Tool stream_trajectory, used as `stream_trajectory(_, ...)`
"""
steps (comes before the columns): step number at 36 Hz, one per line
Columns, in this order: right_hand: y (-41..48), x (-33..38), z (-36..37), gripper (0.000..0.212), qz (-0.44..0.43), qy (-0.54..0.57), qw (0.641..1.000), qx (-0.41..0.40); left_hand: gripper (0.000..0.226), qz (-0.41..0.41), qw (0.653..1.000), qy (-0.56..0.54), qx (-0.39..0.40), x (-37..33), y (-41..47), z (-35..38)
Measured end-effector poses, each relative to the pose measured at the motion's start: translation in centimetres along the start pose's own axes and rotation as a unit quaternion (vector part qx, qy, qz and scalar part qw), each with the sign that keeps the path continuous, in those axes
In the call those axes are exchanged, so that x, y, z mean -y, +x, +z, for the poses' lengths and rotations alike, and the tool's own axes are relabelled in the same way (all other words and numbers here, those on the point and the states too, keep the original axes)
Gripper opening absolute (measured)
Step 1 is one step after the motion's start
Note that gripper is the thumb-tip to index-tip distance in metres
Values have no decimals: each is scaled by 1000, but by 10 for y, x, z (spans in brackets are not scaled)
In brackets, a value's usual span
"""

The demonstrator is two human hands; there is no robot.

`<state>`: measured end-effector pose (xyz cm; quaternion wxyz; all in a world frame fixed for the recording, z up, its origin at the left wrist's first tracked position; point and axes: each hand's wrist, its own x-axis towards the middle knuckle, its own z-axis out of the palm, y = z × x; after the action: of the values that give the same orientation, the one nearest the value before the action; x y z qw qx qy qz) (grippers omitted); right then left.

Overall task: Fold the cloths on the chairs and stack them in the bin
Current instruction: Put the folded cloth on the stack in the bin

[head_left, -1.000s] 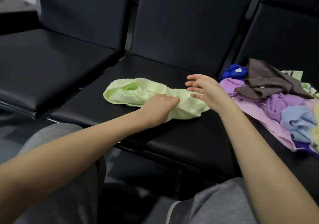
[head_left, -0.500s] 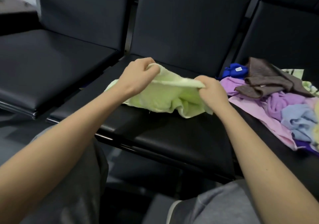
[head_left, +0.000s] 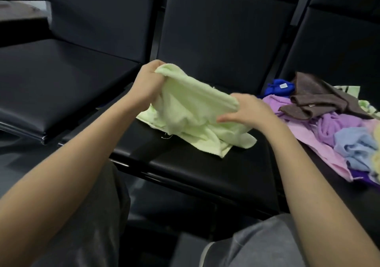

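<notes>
A pale green cloth (head_left: pixel 191 110) is lifted over the seat of the middle black chair (head_left: pixel 205 164), its lower part still crumpled on the cushion. My left hand (head_left: pixel 147 83) grips its upper left corner, raised above the seat. My right hand (head_left: pixel 248 110) holds the cloth's top edge at the right, thumb on the near side. A heap of cloths (head_left: pixel 337 127) lies on the right chair: brown, purple, pink, light blue and dark blue pieces. No bin is in view.
A bare black chair seat (head_left: pixel 51 86) stands to the left, with chair backs (head_left: pixel 222 32) behind. My knees in grey trousers (head_left: pixel 257 246) are below the seat's front edge. The floor under the chairs is dark.
The cloth lay flat a second ago, with my left hand on it and my right hand open. Both hands then took hold and lifted its top edge higher and spread it.
</notes>
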<state>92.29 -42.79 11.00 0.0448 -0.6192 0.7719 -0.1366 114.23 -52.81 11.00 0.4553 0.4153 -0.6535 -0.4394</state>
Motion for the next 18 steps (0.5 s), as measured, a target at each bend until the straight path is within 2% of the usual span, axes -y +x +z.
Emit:
stream_trajectory(2,-2,4,5,45,8,-130,991,39,24,19,998,43,42,-1,0,-4)
stream_trajectory(4,1,3,10,28,37,-171,984,24,30,50,972,184,134,1,-3,-10)
stream_trajectory(5,2,1,12,17,51,-154,987,4,35,56,937,291,182,4,-4,-11)
stream_trajectory(7,4,-4,14,18,57,-50,996,-47,33,52,847,473,237,12,-9,-9)
stream_trajectory(8,5,-5,13,22,49,23,996,-69,26,38,821,516,243,15,-11,-5)
stream_trajectory(9,3,-2,11,28,39,97,991,-85,18,29,816,526,237,17,-12,-2)
stream_trajectory(10,1,3,7,32,39,172,980,-90,14,31,830,512,220,17,-12,1)
stream_trajectory(12,-1,11,2,30,65,328,937,-105,14,52,891,420,163,17,-8,3)
stream_trajectory(14,-4,19,-4,21,110,445,880,-120,28,58,955,258,137,13,-5,2)
stream_trajectory(15,-3,24,-7,20,121,485,857,-125,33,56,975,174,130,11,-4,3)
stream_trajectory(16,-3,26,-7,19,124,525,832,-129,35,54,985,107,128,10,-5,6)
stream_trajectory(18,-4,29,-8,14,120,599,781,-129,33,42,990,48,128,9,-8,14)
